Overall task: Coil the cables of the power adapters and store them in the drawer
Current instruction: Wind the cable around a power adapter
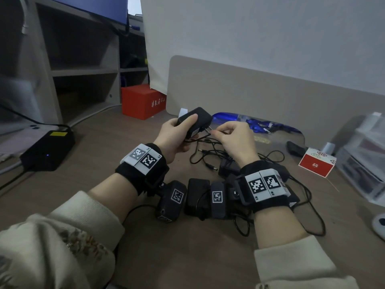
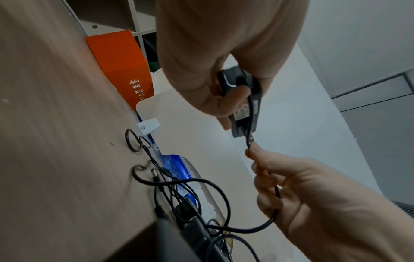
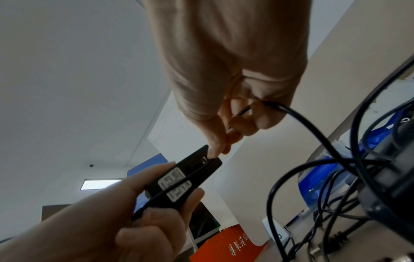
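Head view is showing both hands raised above the brown wooden desk [image 1: 208, 257]. The left hand [image 1: 177, 136] is gripping a black rectangular plastic power adapter [image 1: 195, 119] — the thumb is lying along its top and the other fingers are curling under it, with the two metal prongs pointing to the right. The right hand [image 1: 235, 138] is pinching the adapter's thin black cable [image 2: 276, 191] between thumb and forefinger just beside the prongs, the remaining fingers curling around it. In the left wrist view the cable is running along the labelled face of the adapter, passing through the right hand and hanging down to the desk. Below the wrists a heap of other black adapters with tangled cables [image 1: 210, 157] is lying on the desk. A red cardboard box [image 1: 141, 101] is standing at the back left — near a beige divider panel [image 1: 260, 90].
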{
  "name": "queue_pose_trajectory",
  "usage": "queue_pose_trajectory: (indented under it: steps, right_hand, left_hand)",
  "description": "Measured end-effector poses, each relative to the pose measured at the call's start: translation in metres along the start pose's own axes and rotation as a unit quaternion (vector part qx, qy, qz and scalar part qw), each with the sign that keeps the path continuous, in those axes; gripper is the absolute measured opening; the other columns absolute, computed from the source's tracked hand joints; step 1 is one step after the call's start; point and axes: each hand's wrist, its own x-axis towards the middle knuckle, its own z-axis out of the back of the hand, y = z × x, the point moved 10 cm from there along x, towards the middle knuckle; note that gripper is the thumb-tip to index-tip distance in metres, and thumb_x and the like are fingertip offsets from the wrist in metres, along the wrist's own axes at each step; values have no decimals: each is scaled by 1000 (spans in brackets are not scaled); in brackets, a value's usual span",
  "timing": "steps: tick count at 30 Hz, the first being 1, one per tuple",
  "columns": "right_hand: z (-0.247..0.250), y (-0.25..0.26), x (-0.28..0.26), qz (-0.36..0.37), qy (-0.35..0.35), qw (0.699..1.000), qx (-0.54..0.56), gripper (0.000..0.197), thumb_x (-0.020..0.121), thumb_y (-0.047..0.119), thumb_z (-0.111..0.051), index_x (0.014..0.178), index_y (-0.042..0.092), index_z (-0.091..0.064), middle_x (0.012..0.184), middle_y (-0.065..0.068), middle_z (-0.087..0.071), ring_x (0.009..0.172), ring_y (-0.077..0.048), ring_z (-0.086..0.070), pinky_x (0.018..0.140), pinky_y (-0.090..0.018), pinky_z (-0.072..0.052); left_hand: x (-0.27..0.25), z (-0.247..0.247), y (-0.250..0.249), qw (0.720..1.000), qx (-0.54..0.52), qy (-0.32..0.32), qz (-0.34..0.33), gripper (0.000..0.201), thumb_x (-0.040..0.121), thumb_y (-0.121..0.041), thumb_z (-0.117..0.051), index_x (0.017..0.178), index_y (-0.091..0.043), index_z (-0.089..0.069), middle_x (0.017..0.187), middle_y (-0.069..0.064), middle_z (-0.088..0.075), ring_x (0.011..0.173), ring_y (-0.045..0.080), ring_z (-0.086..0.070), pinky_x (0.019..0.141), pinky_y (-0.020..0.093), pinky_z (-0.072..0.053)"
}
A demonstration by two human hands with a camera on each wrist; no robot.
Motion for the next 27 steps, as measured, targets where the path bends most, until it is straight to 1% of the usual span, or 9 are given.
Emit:
queue_pose_trajectory:
  steps: [2, 4, 7, 10, 13, 17, 21, 24, 27]
  right_hand:
    - [0, 1, 0, 3, -8, 1000, -9, 6, 85, 20, -74, 83, 16, -69, 75, 12, -62, 70, 5, -55, 55, 0, -37]
    - [0, 2, -1, 6, -11, 1000, -17, 6, 85, 18, -74, 82, 16, -69, 74, 11, -63, 70, 3, -56, 57, -4, -37]
    - [-1, 3, -2, 9, -5, 1000, -25, 6, 86, 15, -72, 81, 17, -70, 73, 7, -64, 71, -1, -57, 58, -8, -38]
    - [-4, 7, -2, 28, 6, 999, -46, 11, 87, 14, -70, 77, 19, -67, 73, 10, -61, 70, 2, -54, 55, -4, -36]
    - [-4, 14, -4, 51, 7, 998, -42, 11, 86, 14, -71, 77, 18, -67, 74, 10, -62, 70, 3, -54, 56, 2, -36]
    - [-4, 18, -5, 72, 3, 996, -46, 8, 85, 15, -73, 79, 18, -68, 79, 2, -68, 71, -1, -59, 57, -1, -39]
    - [-7, 19, -4, 77, 8, 995, -65, 8, 84, 16, -74, 79, 18, -68, 75, 2, -66, 65, 0, -55, 55, -3, -37]
    - [-5, 15, -3, 70, -2, 996, -55, 8, 83, 15, -75, 78, 17, -68, 70, 5, -66, 64, 1, -57, 55, -3, -38]
    - [-4, 14, -2, 72, -2, 996, -43, 9, 81, 17, -77, 77, 15, -70, 69, 5, -65, 64, -1, -57, 57, -5, -41]
  left_hand:
    - [0, 2, -2, 1000, 26, -8, -8, 18, 94, -35, -64, 98, -19, -59, 91, 6, -66, 84, 21, -64, 42, 20, -39]
    - [0, 2, -4, 999, 46, -11, -11, 17, 94, -35, -64, 95, -18, -59, 87, 7, -65, 78, 21, -59, 40, 19, -37]
    - [-1, 2, -3, 998, 63, -11, -9, 17, 94, -33, -65, 95, -17, -59, 86, 9, -61, 76, 22, -53, 38, 17, -34]
    - [0, 2, 0, 997, 72, -10, 2, 19, 93, -32, -65, 97, -14, -59, 87, 12, -59, 61, 17, -47, 37, 16, -32]
    - [1, 5, 5, 997, 72, -17, 29, 32, 93, -35, -64, 108, -7, -61, 79, 9, -63, 55, 15, -47, 36, 16, -32]
    - [2, 6, 9, 995, 85, -22, 50, 34, 94, -36, -62, 105, -4, -62, 73, 8, -63, 39, 10, -43, 35, 16, -32]
    - [1, 4, 12, 994, 89, -11, 63, 31, 94, -36, -60, 98, -5, -61, 74, 10, -63, 39, 10, -43, 35, 15, -31]
    - [1, 2, 11, 991, 123, 3, 61, 34, 94, -37, -61, 101, -4, -62, 76, 13, -66, 43, 12, -45, 35, 16, -33]
    - [2, 5, 9, 985, 161, 9, 63, 37, 92, -39, -64, 106, -4, -62, 80, 14, -67, 42, 11, -46, 36, 16, -34]
